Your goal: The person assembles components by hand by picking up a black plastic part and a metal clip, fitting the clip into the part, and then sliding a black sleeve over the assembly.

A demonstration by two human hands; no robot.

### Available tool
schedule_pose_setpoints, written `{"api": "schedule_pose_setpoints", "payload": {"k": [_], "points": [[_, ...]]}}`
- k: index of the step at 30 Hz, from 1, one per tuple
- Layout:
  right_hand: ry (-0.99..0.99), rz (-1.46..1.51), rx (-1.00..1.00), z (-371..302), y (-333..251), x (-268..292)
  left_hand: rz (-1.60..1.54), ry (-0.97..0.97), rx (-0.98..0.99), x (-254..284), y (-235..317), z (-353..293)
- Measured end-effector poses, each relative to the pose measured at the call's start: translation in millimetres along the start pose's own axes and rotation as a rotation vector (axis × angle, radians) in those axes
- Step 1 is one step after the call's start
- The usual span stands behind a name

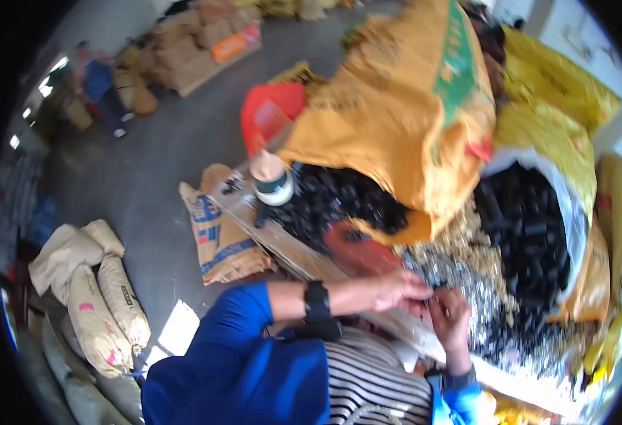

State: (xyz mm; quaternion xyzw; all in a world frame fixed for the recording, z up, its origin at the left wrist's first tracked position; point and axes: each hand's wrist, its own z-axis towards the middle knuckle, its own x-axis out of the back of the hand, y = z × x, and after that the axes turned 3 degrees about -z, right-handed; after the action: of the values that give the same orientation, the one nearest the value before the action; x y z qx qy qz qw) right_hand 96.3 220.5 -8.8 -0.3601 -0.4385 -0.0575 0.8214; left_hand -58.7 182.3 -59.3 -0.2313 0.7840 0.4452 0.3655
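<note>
My left hand [401, 290] reaches in from the left, fingers closed and pinched together. Close against its fingertips is my right hand [452, 313], with fingers curled shut. A small dark bit shows where the fingertips meet, too small to name. Both hands are over the near edge of a worktable [304, 261]. Beyond them lies a spread of shiny silver pieces [459, 287] mixed with gold-coloured ones [477, 248]. A heap of small black parts [332, 205] spills from a big orange woven sack [374, 127]. More black parts [523, 234] fill a white-lined yellow sack [583, 205].
A white jar with a dark band [274, 185] stands by the black heap, near a red plastic bag [268, 110]. Below the table's left side is a printed paper sack [226, 234]. Full sacks [98, 312] lie on the floor; another person [100, 81] stands far left.
</note>
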Motion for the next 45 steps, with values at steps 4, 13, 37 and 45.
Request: {"api": "schedule_pose_setpoints", "payload": {"k": [4,13,37,45], "points": [[0.077,0.129,0.000,3.6,3.9,6.7,0.001,-0.026,-0.012,-4.1,22.0,-8.1],[0.059,0.212,0.070,-9.0,28.6,4.2,-0.035,-0.059,0.034,5.3,23.6,-7.5],[-0.211,0.202,0.012,-21.8,31.7,-18.4,0.055,0.009,0.122,19.0,1.6,-0.5],[-0.183,0.470,-0.153,-24.0,31.9,-16.6,-0.024,-0.012,0.160,17.6,0.9,-1.9]]}}
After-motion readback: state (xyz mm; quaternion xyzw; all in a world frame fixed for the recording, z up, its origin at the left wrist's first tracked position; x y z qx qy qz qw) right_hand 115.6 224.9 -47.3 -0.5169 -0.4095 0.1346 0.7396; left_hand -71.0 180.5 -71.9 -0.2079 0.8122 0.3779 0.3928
